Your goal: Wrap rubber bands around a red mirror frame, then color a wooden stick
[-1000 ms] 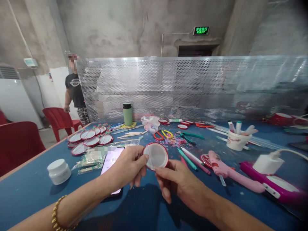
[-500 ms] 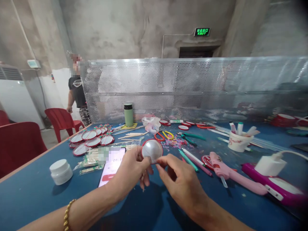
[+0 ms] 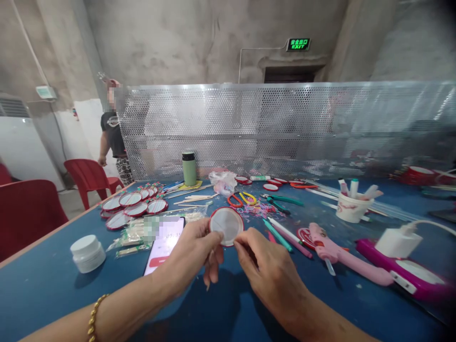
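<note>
A small round drum-like disc (image 3: 228, 224) with a red rim and a pale, slightly see-through face is held up over the blue table. My left hand (image 3: 197, 247) grips its left and lower edge, thumb on the face and the other fingers behind. At the lower right rim, my right hand (image 3: 263, 259) has thumb and forefinger pinched together, touching the edge; anything finer between those fingertips is hidden. A phone (image 3: 164, 247) with a lit screen lies behind my left wrist. Several similar red-rimmed discs (image 3: 135, 209) are piled at the left.
A white jar (image 3: 88, 254) stands left, beside bagged sticks (image 3: 131, 237). Beyond my hands are pliers (image 3: 281, 199), colored bands (image 3: 261, 209) and markers (image 3: 281, 232). At right are a pink glue gun (image 3: 349, 261), a purple power strip (image 3: 406, 275) and a paper cup (image 3: 352, 209) of pens.
The disc's face has turned more squarely toward me, and its glare is gone. Both hands keep their hold in nearly the same spot; the view has shifted slightly.
</note>
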`<state>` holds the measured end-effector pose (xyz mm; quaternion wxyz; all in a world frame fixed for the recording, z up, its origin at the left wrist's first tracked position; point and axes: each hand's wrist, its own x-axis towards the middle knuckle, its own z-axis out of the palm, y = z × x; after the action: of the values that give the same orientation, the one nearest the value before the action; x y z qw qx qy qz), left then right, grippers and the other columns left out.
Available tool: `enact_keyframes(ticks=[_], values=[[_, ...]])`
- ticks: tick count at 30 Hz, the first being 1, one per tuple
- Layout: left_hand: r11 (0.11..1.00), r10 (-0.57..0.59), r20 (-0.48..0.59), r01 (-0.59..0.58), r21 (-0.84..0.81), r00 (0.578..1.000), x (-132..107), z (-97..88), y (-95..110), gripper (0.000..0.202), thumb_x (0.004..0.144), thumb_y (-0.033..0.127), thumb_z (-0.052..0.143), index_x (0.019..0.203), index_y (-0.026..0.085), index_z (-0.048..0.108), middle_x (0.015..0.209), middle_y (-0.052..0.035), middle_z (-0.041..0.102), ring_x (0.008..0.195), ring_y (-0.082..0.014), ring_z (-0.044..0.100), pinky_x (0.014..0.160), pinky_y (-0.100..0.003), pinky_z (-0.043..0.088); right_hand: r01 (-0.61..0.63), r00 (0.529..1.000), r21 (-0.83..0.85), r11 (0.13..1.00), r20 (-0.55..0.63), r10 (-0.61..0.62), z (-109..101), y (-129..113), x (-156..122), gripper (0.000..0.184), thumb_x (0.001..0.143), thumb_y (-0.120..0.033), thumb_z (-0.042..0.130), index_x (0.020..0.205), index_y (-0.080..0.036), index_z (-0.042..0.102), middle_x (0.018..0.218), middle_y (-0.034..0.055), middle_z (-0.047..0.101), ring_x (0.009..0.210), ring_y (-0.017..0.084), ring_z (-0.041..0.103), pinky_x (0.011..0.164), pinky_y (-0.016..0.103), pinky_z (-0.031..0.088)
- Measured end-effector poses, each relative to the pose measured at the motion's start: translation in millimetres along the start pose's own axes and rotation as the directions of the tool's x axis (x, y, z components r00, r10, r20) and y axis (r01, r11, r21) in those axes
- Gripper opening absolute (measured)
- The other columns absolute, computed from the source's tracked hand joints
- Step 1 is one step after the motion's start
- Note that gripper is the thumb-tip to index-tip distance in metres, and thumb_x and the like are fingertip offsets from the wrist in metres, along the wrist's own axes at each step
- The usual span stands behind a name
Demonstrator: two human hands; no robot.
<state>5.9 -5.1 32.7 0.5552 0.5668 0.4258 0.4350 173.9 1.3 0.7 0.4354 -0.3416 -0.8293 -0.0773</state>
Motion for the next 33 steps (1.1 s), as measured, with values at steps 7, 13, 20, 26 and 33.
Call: enact_keyframes(ticks=[7, 13, 20, 26, 33], values=[[0.999, -0.029, 0.000, 0.029, -0.034, 1.000, 2.1, -3.3, -1.1, 0.015, 0.081, 0.031, 0.055, 0.078, 0.017, 0.049, 0.052, 0.0027, 0.057, 0.032, -0.0110, 0.052, 0.029, -0.017, 0.037, 0.182, 0.983, -0.201, 0.963, -0.003, -0.186, -0.4, -1.9, -2.8, 0.024, 0.100, -0.013, 0.041, 0.082, -0.016, 0.056, 0.066, 0.0019, 0.056, 0.054, 0.015, 0.057, 0.052, 0.027, 0.038], [0.999, -0.021, 0.019, 0.021, -0.037, 1.000, 3.8, -7.9, 0.0, 0.018, 0.080, 0.034, 0.057, 0.078, 0.017, 0.050, 0.053, 0.0025, 0.057, 0.032, -0.0115, 0.052, 0.027, -0.017, 0.036, 0.223, 0.974, -0.255, 0.941, 0.029, -0.223, -0.4, 0.0, -3.6, 0.023, 0.100, -0.012, 0.040, 0.084, -0.017, 0.055, 0.067, 0.0028, 0.056, 0.057, 0.016, 0.058, 0.053, 0.028, 0.038], [0.999, -0.027, 0.011, 0.028, -0.016, 1.000, 2.7, -6.8, 1.4, 0.018, 0.080, 0.032, 0.056, 0.073, 0.017, 0.050, 0.049, 0.0032, 0.056, 0.030, -0.0110, 0.051, 0.026, -0.017, 0.036, 0.218, 0.974, -0.279, 0.935, 0.002, -0.227, -1.5, -1.9, -1.7, 0.025, 0.102, -0.013, 0.038, 0.084, -0.017, 0.055, 0.065, 0.0021, 0.056, 0.055, 0.015, 0.059, 0.051, 0.028, 0.036], [0.999, -0.021, 0.010, 0.021, -0.026, 1.000, 2.5, -6.4, 1.1, 0.014, 0.081, 0.029, 0.056, 0.078, 0.017, 0.050, 0.047, 0.0047, 0.056, 0.030, -0.0109, 0.052, 0.026, -0.016, 0.036, 0.224, 0.968, -0.326, 0.918, -0.031, -0.248, -2.3, -3.4, -1.1, 0.027, 0.101, -0.012, 0.037, 0.082, -0.017, 0.055, 0.062, 0.0018, 0.057, 0.052, 0.015, 0.059, 0.049, 0.028, 0.034], [0.999, -0.029, 0.011, 0.030, -0.017, 1.000, 3.0, -4.9, 1.2, 0.015, 0.080, 0.030, 0.057, 0.078, 0.017, 0.049, 0.046, 0.0047, 0.055, 0.030, -0.0114, 0.051, 0.025, -0.017, 0.036, 0.227, 0.967, -0.340, 0.913, -0.034, -0.253, -2.0, -5.5, -0.9, 0.030, 0.101, -0.012, 0.038, 0.077, -0.018, 0.055, 0.060, 0.0005, 0.055, 0.050, 0.014, 0.057, 0.048, 0.028, 0.033]])
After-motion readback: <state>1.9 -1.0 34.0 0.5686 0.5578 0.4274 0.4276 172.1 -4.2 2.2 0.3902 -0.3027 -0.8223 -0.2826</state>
